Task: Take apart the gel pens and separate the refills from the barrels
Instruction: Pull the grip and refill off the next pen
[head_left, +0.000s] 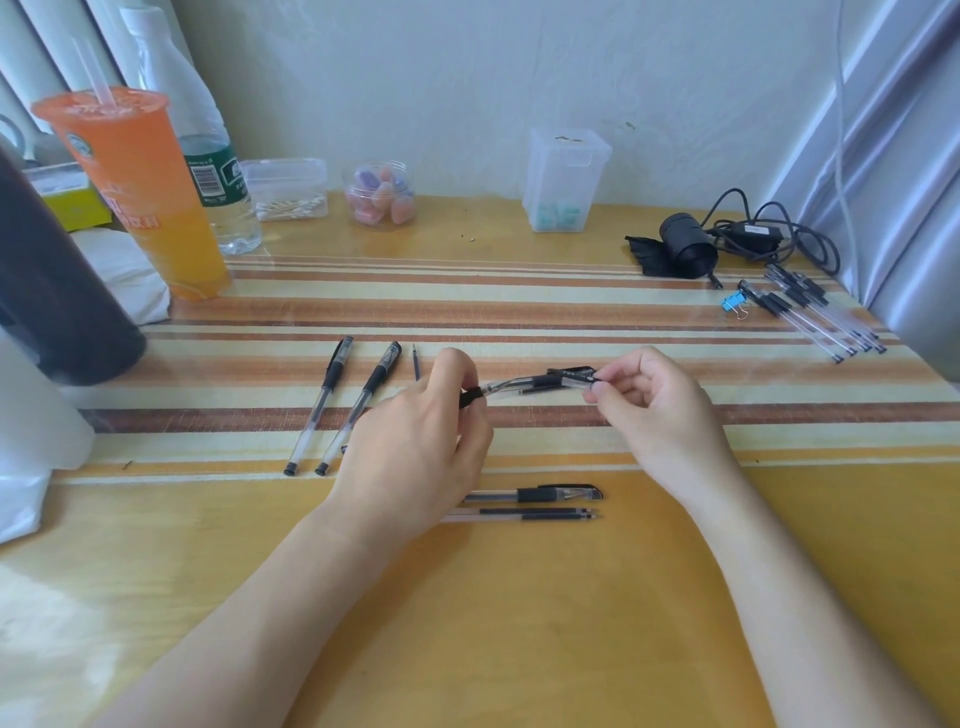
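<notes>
Both my forearms reach in over the yellow wooden table (519, 623) with its striped band. My left hand (415, 447) pinches the black left end of a clear-barrelled gel pen with a black grip (535, 384). My right hand (660, 410) pinches its capped end, so the pen hangs level just above the stripes.

At the back stand a tall orange drink cup with a straw (140, 197), nearly full, and a clear water bottle (208, 156) with water low inside. A tall clear box (563, 179) holds teal pieces I cannot identify, and a small jar (382, 195) holds pastel ones. My left hand covers part of a thin dark refill (415, 361).
</notes>
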